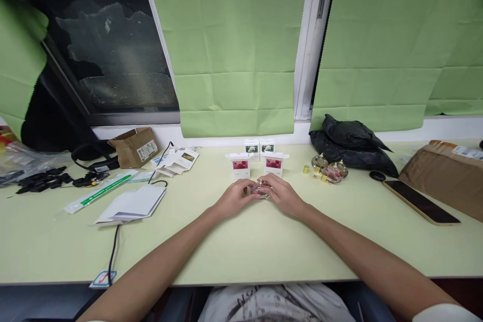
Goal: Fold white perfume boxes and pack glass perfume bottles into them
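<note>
Between my two hands, a small round glass bottle (260, 190) with pinkish contents and a gold-coloured neck rests at the middle of the table. The fingers of my left hand (234, 198) wrap its left side, and my right hand (286, 196) closes round its right side. Just beyond it stand two white boxes with pink flower pictures, a left box (240, 167) and a right box (273, 166), their top flaps raised. Similar bottles, one clear (319, 161) and one pinkish (333, 173), sit to the right. Gold caps (306, 169) lie near them.
White boxes with white-flower pictures (252, 147) stand at the back. To the right are black plastic bags (350, 148), a mouse (377, 176), a phone (420, 202) and a cardboard box (445, 176). On the left lie flattened white cartons (132, 204), a cable (113, 254) and an open brown box (134, 148).
</note>
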Tool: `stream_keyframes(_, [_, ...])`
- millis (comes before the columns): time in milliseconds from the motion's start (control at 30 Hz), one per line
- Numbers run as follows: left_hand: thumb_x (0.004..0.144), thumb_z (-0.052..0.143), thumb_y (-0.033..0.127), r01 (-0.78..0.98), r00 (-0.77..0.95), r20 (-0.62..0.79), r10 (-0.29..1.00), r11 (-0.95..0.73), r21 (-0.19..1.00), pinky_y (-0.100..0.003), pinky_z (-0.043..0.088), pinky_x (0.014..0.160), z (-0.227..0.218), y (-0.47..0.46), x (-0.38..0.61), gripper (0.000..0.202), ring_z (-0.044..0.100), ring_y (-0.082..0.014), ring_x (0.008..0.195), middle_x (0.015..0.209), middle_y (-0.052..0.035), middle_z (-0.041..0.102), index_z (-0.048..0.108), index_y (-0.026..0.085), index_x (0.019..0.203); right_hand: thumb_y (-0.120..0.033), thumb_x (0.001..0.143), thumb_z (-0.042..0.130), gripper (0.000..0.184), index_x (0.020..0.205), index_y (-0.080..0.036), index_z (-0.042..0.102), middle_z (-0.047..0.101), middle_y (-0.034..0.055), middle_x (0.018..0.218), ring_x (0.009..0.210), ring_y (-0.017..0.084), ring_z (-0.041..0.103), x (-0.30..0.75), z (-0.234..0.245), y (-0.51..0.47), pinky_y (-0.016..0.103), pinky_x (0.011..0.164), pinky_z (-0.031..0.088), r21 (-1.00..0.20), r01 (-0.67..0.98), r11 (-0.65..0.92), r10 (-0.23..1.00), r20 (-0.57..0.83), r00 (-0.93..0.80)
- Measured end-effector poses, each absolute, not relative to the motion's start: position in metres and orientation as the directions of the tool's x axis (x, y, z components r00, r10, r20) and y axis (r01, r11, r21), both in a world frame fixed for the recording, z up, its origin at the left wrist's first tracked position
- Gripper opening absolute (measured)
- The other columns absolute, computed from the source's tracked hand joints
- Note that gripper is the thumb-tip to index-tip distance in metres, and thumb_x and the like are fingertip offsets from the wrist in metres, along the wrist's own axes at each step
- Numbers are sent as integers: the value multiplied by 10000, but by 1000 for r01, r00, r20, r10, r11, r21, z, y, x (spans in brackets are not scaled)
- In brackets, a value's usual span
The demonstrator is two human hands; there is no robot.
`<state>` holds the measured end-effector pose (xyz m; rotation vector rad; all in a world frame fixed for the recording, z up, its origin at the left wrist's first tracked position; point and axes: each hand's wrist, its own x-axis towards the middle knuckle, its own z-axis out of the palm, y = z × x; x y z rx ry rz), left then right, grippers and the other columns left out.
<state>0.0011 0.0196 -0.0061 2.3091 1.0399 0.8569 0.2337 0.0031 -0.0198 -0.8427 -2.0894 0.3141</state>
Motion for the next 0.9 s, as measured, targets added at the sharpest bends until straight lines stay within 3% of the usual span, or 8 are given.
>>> stream_keyframes(900, [921,692,533,486,534,316,784,-590,644,-297,465,717,-8,23,1,376,573,-181,779,996,-29,713,706,243,1161,-294,1075,506,248,1302,-264,601,668,58,1161,1073,208,651,234,-20,6,336,956,514,-503,479,719,691,595,-411])
